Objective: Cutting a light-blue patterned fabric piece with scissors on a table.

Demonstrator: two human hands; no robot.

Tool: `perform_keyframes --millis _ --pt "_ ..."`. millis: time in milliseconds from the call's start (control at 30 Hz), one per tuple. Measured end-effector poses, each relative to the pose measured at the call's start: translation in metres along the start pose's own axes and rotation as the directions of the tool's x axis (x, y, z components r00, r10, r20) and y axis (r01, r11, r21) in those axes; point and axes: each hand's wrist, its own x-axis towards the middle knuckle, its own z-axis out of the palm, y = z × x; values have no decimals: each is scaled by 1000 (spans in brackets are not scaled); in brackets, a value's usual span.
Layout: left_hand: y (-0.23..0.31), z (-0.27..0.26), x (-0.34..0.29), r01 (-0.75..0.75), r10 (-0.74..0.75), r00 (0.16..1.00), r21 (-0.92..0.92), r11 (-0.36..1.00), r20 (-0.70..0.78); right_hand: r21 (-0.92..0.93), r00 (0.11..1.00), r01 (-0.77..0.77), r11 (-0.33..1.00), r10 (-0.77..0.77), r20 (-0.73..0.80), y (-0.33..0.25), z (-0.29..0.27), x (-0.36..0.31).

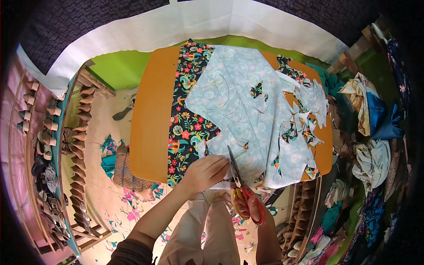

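A floral fabric (238, 101) lies on the table with its pale blue-grey reverse side up; along the left its dark printed face shows. At its near edge my left hand (206, 172) is closed, fingers together, pinching the fabric. Just right of it, my right hand (252, 207) grips scissors (234, 170) by their red and yellow handles. The blades point away from me, over the fabric and close to my left fingertips. Cut scraps and jagged offcuts (304, 128) of the same cloth lie on the right part of the table.
The orange-brown table (150, 115) has rounded corners. Racks of shoe lasts (78, 159) stand at the left, with another rack (300, 207) at lower right. Piled cloths (373, 163) line the right side. Coloured scraps (132, 207) and a brown woven sack (126, 174) lie on the floor.
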Motion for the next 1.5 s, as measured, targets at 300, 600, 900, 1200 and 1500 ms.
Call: perform_keyframes --millis 300,600,900,1200,1500 --pt "-4 2 -4 21 -21 1000 -23 1000 -7 -62 997 23 998 -27 -71 -8 9 1" --pt "-2 0 -1 60 -55 997 -97 993 45 40 999 -29 999 28 25 -8 2 2" --pt "-4 -2 -4 39 -33 998 -98 994 53 -97 996 -84 992 82 -26 -18 1 1" --pt "-5 -5 -8 46 -43 998 -97 994 36 -92 994 -56 994 64 87 -17 -10 1" --pt "-4 -5 -12 -3 6 1000 -109 994 24 -125 986 -110 986 124 110 -21 -17 6"
